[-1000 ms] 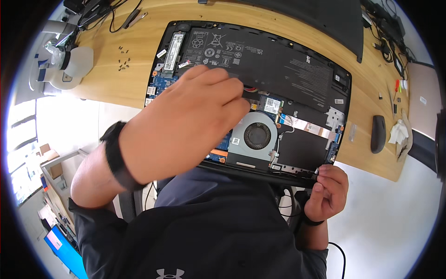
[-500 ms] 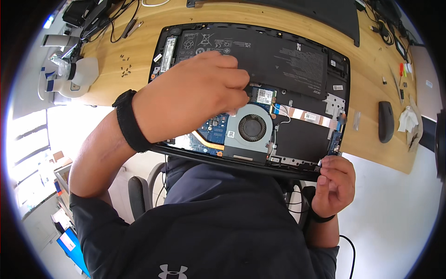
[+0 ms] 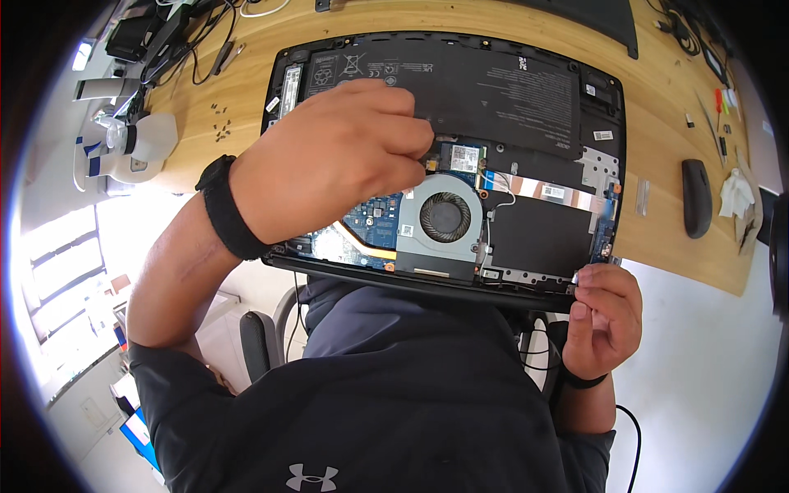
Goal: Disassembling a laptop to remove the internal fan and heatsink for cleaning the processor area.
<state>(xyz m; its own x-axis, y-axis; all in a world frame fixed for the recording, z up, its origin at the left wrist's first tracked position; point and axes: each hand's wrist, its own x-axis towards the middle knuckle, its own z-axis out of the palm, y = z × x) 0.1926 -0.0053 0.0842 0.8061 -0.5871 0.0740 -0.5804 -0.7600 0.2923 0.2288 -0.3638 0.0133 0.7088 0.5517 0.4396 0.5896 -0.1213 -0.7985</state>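
An opened black laptop base with exposed circuitry [image 3: 538, 240] lies across the near edge of the pale wooden table [image 3: 662, 251], jutting past it toward the person. The left hand [image 3: 345, 156] curls over the laptop beside its round silver-and-black fan [image 3: 445, 215]; whether it grips anything is hidden. The right hand [image 3: 606, 319], fingers bent, touches the laptop's near right corner; its grip cannot be told. A dark oblong mouse [image 3: 697, 199] sits toward the table's right edge.
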